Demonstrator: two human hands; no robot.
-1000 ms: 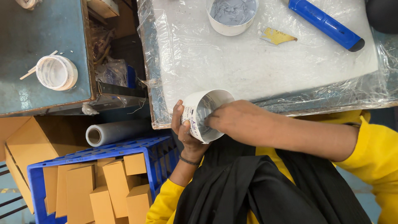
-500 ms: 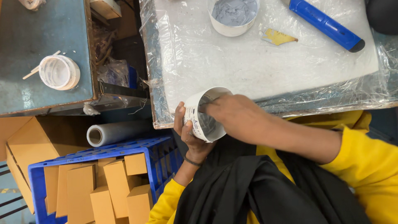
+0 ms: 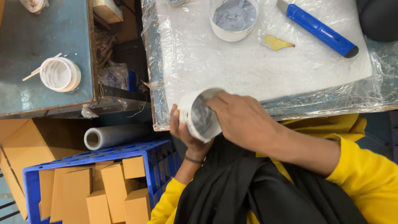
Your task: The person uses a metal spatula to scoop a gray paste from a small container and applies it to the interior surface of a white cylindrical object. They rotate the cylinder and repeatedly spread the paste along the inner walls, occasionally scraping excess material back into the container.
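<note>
My left hand grips a small white round tub from below, tilted on its side at the near edge of the plastic-wrapped white board. The tub's inside is smeared with grey paste. My right hand lies over the tub's mouth with its fingers reaching inside. Whether those fingers hold anything is hidden. A second white tub with grey paste stands upright at the far side of the board.
A blue utility knife and a small yellow scrap lie on the board. A white cup with a stick sits on the blue-green bench at left. Below are a film roll and a blue crate of cardboard boxes.
My right hand has shifted slightly over the tub's mouth, its fingers working inside. The tub has tilted a little in my left hand.
</note>
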